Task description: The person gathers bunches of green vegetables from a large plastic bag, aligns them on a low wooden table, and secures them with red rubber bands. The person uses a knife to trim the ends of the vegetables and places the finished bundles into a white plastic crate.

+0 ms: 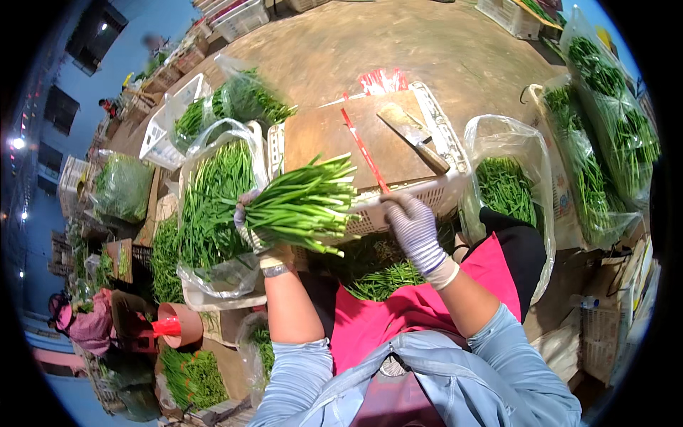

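Note:
My left hand (pixel 251 221), in a striped glove, grips a thick bunch of green leafy stalks that look like garlic chives (pixel 304 203), their pale cut ends facing right. My gloved right hand (pixel 413 229) pinches one end of a narrow red plastic strip (pixel 364 152), which stretches away over a wooden board (pixel 320 133). That board lies on a white plastic crate (pixel 440 195) in front of me. On its right part rests a cleaver (pixel 411 133) with a wooden handle. More red strips (pixel 383 81) lie at the board's far edge.
Left of the crate stands an open plastic bag (pixel 213 288) of loose greens in a white basket. To the right is another open bag (pixel 507 125) of greens. Filled bags (pixel 613 117) stand farther right. A person (pixel 90 328) sits at far left near a pinkish bucket (pixel 187 325).

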### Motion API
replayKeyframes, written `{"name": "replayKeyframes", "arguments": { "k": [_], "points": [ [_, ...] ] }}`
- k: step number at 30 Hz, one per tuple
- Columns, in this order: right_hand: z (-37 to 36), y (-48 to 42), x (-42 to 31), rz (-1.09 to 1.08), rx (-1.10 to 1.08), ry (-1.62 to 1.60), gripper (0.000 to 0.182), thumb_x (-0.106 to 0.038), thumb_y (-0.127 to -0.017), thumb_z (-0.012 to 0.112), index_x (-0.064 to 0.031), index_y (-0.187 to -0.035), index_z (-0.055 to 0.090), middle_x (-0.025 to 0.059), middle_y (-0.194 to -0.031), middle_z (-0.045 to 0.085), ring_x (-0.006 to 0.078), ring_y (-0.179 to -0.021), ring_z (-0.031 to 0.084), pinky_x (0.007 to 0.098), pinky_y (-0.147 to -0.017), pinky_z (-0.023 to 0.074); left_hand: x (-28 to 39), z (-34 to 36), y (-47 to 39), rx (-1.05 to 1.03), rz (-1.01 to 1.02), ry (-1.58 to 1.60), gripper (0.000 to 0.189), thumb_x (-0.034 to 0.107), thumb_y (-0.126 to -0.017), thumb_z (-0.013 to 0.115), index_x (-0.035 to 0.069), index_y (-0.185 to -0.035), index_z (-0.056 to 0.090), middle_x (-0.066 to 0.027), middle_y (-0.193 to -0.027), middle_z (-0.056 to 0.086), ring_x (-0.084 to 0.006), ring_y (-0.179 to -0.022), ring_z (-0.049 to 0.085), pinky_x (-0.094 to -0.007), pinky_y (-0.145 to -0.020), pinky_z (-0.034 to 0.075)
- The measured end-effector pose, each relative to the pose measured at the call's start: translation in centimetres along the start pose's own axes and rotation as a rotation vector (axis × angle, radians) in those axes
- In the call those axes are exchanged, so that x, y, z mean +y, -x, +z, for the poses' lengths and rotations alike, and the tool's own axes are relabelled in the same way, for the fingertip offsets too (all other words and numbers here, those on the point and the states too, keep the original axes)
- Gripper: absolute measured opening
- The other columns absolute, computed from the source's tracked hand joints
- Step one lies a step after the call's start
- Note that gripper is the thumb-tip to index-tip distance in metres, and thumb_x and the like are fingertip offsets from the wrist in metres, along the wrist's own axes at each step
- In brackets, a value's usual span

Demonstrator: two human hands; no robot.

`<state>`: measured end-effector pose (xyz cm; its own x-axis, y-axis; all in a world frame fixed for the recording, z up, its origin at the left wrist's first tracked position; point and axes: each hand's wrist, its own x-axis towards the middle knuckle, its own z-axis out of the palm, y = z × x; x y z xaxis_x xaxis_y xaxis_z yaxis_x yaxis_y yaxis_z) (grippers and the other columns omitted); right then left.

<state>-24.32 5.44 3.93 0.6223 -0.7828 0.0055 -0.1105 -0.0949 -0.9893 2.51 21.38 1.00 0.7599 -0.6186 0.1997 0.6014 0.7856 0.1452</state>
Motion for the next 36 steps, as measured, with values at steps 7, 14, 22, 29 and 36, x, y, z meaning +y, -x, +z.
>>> {"name": "replayKeyframes", "arguments": {
  "k": [7, 14, 22, 29, 36],
  "points": [
    [0.9, -2.0, -0.1, -0.289, -0.156, 0.133, 0.024, -0.027, -0.096, 0.064, -0.0053, -0.104, 0.070, 0.0159, -0.095, 0.071, 0.0305, -0.091, 0.070, 0.0384, -0.081, 0.0541, -0.7, 0.9, 0.1, 0.036, -0.057, 0.024, 0.013, 0.023, -0.092, 0.064, 0.014, -0.100, 0.061, 0.0009, -0.096, 0.061, -0.0196, -0.098, 0.059, -0.0400, -0.099, 0.045],
    [-6.4, -1.1, 4.9, -0.167, -0.275, 0.771, 0.026, -0.036, -0.094, 0.062, -0.0125, -0.097, 0.072, 0.0154, -0.088, 0.070, 0.0344, -0.087, 0.069, 0.0461, -0.075, 0.0545, 2.5, -0.5, 0.0, 0.065, 0.092, -0.384, 0.022, 0.028, -0.094, 0.059, 0.009, -0.103, 0.067, -0.0103, -0.107, 0.070, -0.0289, -0.102, 0.066, -0.0501, -0.097, 0.052],
    [0.7, -0.6, -1.2, -0.153, -0.413, -0.003, 0.074, -0.040, -0.085, 0.072, 0.0026, -0.141, 0.047, 0.0267, -0.129, 0.062, 0.0338, -0.119, 0.062, 0.0382, -0.102, 0.0481, 3.3, -2.5, 0.1, 0.209, 0.031, -0.388, 0.022, 0.035, -0.094, 0.064, 0.015, -0.101, 0.065, -0.0084, -0.108, 0.069, -0.0286, -0.102, 0.065, -0.0485, -0.094, 0.052],
    [-1.9, -0.1, -1.4, -0.270, 0.179, 0.262, 0.041, -0.035, -0.089, 0.069, -0.0055, -0.118, 0.066, 0.0192, -0.110, 0.069, 0.0378, -0.103, 0.067, 0.0458, -0.090, 0.0527, 1.9, -0.3, 0.1, 0.059, 0.048, -0.092, 0.018, 0.024, -0.091, 0.062, 0.008, -0.100, 0.066, -0.0097, -0.103, 0.070, -0.0286, -0.104, 0.065, -0.0490, -0.102, 0.048],
    [3.3, 1.0, -4.9, -0.933, 0.089, 0.993, 0.063, -0.038, -0.094, 0.049, -0.0252, -0.155, 0.037, 0.0185, -0.165, 0.020, 0.0470, -0.153, 0.009, 0.0605, -0.122, 0.0054, -6.1, 3.9, -3.7, 0.038, 0.007, 0.087, 0.009, 0.011, -0.085, 0.059, 0.007, -0.088, 0.067, -0.0077, -0.085, 0.069, -0.0226, -0.087, 0.067, -0.0612, -0.120, 0.028]
  ]
}}
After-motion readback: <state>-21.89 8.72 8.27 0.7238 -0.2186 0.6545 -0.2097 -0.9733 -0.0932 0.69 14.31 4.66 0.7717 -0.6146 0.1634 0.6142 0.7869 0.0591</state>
